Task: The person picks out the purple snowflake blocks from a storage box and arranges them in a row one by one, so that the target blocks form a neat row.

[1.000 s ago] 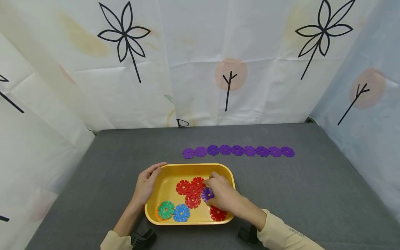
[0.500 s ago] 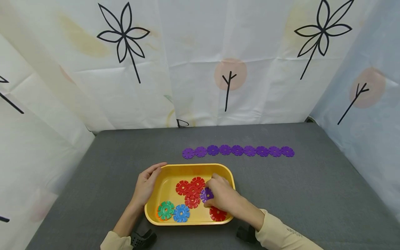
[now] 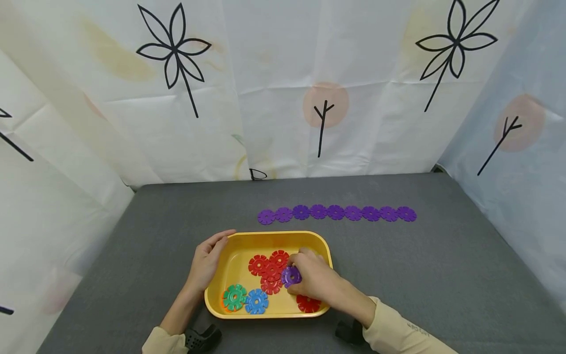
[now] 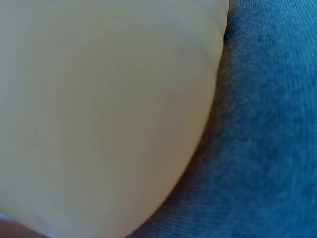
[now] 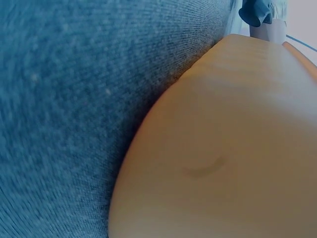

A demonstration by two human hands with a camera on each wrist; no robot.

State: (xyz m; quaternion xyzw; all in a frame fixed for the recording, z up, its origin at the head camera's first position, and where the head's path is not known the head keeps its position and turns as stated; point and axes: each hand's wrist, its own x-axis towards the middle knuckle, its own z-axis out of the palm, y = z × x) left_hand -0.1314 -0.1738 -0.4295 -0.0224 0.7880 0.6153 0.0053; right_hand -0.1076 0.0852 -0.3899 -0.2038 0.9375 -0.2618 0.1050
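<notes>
In the head view my right hand reaches into a yellow tray and holds a purple snowflake disc between thumb and fingers. That disc sits close to several overlapping red discs. Under the right hand lies another red disc. My left hand rests at the tray's left rim, its fingers fairly straight toward the far corner. A green disc over an orange one, beside a blue disc, is at the tray's near left. Each wrist view is mostly filled by skin close up.
Beyond the tray, a row of several purple discs stretches across the grey table. Printed white cloth stands behind the table and along its sides. Dark wrist straps show at both sleeves.
My right hand and the purple disc have shifted slightly left, toward the red discs. The left hand and the tray stay in place.
</notes>
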